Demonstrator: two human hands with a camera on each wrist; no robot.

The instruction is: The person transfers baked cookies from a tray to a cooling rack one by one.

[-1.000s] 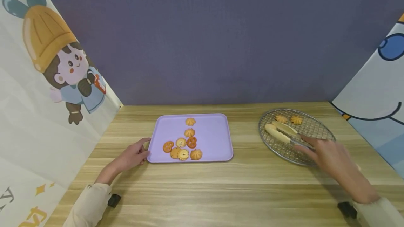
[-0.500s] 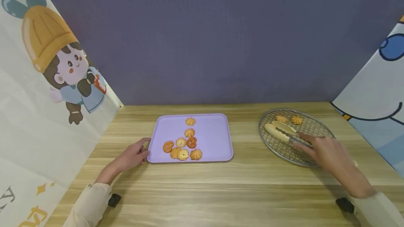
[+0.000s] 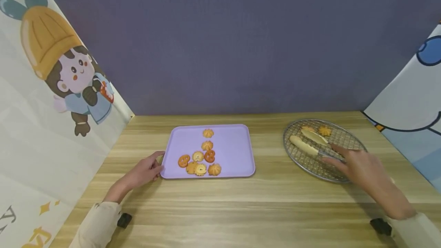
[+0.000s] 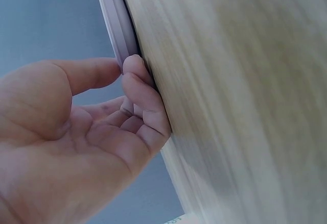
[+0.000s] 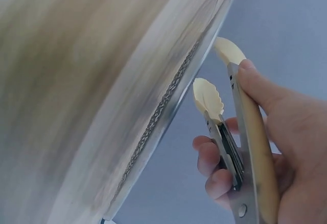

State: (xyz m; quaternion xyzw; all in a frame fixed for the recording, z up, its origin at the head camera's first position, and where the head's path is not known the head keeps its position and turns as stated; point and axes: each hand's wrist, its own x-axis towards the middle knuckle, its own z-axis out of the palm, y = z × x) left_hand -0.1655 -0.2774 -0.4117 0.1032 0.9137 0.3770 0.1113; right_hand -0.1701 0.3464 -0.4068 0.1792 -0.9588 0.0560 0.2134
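At the left, my left hand [image 3: 142,172] pinches the near left edge of a lilac tray [image 3: 236,148]; in the left wrist view the thumb and curled index finger meet at its rim [image 4: 115,25]. On the tray lie fluted cookies [image 3: 207,146], pretzels [image 3: 209,156] and other round biscuits [image 3: 198,156]. My right hand [image 3: 366,173] grips cream-tipped tongs [image 3: 303,145] over a round wire rack [image 3: 346,141]. The tong tips stand apart, with nothing seen between them. One fluted cookie [image 3: 325,131] shows on the rack; a second [image 3: 307,128] is partly covered by the upper tip.
Both the tray and the rack rest on a wood-grain table [image 3: 220,217]. A dark blue-grey panel [image 3: 220,45] rises behind it. Printed cartoon sheets flank it, one on the left [image 3: 20,125] and one on the right [image 3: 406,98].
The tong tips have spread wider, and the upper tip has shifted right and back over part of a cookie. My left hand keeps its place on the tray.
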